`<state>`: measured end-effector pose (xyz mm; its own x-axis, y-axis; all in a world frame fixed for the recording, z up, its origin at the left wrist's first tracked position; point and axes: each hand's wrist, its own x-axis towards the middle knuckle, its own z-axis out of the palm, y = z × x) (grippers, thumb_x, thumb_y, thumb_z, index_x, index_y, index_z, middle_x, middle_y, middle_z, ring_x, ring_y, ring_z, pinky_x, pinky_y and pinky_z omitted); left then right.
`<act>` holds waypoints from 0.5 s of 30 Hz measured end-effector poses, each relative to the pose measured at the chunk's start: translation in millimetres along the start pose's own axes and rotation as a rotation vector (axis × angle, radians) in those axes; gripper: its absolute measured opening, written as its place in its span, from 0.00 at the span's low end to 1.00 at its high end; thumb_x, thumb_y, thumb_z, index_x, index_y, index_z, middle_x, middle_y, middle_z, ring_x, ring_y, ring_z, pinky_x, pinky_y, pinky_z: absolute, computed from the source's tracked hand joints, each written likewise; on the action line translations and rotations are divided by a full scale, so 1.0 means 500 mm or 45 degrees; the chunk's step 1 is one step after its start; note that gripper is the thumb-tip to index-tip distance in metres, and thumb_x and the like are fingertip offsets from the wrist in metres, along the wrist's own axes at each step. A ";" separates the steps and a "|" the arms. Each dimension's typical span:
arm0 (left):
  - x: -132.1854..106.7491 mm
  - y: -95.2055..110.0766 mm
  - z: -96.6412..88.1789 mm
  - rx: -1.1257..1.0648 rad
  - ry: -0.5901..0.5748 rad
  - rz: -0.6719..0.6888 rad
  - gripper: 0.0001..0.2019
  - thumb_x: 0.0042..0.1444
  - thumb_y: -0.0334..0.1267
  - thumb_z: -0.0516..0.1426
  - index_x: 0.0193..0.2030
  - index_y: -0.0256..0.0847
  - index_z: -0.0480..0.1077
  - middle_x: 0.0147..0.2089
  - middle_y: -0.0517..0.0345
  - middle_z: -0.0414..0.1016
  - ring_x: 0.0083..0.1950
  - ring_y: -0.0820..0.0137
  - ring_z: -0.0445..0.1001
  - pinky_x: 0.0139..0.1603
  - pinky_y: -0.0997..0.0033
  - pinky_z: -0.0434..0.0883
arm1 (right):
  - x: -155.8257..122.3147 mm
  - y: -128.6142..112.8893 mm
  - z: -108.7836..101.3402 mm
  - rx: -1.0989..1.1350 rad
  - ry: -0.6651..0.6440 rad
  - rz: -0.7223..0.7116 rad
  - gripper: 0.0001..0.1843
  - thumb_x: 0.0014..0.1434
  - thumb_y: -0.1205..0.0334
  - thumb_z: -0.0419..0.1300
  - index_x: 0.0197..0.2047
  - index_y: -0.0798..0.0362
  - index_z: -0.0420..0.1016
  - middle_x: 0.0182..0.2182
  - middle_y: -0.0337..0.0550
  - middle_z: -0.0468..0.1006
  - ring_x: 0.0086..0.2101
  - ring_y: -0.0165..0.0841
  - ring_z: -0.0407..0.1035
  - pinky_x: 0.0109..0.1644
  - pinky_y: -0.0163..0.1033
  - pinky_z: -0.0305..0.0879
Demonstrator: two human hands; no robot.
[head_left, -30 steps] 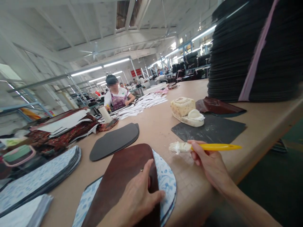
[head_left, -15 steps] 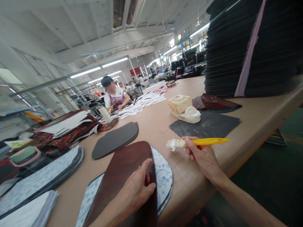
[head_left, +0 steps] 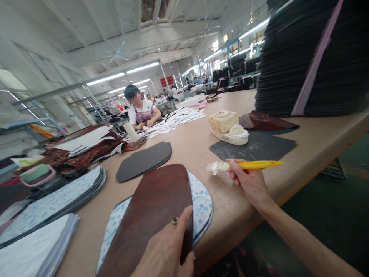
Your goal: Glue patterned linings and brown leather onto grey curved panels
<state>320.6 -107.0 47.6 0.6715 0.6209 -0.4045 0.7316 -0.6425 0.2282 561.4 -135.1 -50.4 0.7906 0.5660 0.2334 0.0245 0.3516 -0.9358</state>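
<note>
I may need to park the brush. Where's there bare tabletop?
Bare table lies between the grey pads and the black sheet; a narrower strip runs between the left patterned stack and the patterned pieces under the brown leather. It's crowded around the cream block and at far left, by the pale stack.

1. We see a dark reddish-brown panel [head_left: 154, 204], smooth and faintly glossy, lying with its rounded end away from us.
2. Beneath it we note white, blue-printed material [head_left: 201, 202] with a dark edge, showing on both sides of the panel.
3. To the panel's right we observe a yellow-handled brush [head_left: 251, 165], held nearly level, its white-coated bristles pointing left.
</note>
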 end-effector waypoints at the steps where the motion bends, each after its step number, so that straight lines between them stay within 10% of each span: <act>1: -0.002 0.003 0.000 0.020 -0.017 0.005 0.41 0.46 0.36 0.57 0.67 0.43 0.46 0.59 0.45 0.65 0.57 0.56 0.66 0.57 0.61 0.62 | 0.000 0.000 0.000 -0.003 0.000 -0.001 0.18 0.54 0.48 0.61 0.38 0.56 0.73 0.17 0.32 0.66 0.16 0.23 0.56 0.18 0.28 0.52; 6: -0.025 -0.024 0.023 0.203 -0.049 0.030 0.41 0.44 0.32 0.59 0.66 0.47 0.48 0.59 0.44 0.64 0.57 0.48 0.64 0.53 0.57 0.65 | -0.001 0.001 -0.001 -0.012 0.005 0.005 0.18 0.54 0.48 0.61 0.38 0.56 0.73 0.17 0.32 0.66 0.16 0.23 0.57 0.18 0.28 0.52; 13: -0.042 -0.112 0.021 0.289 0.911 0.291 0.33 0.56 0.25 0.45 0.67 0.55 0.45 0.48 0.55 0.74 0.44 0.66 0.75 0.45 0.73 0.70 | 0.000 0.000 0.001 0.007 -0.006 0.022 0.18 0.54 0.49 0.61 0.37 0.57 0.74 0.17 0.33 0.66 0.16 0.22 0.57 0.17 0.27 0.52; 15: -0.028 -0.082 0.010 0.247 0.901 0.247 0.30 0.58 0.27 0.45 0.66 0.55 0.48 0.46 0.54 0.74 0.42 0.65 0.74 0.44 0.70 0.70 | -0.001 -0.001 0.000 0.011 -0.008 0.016 0.18 0.54 0.49 0.61 0.38 0.56 0.74 0.17 0.32 0.66 0.16 0.22 0.57 0.17 0.27 0.52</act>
<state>280.8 -91.7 39.3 0.7493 0.5867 0.3071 0.6026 -0.7964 0.0510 560.8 -135.6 -50.2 0.7870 0.5750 0.2235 0.0097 0.3507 -0.9364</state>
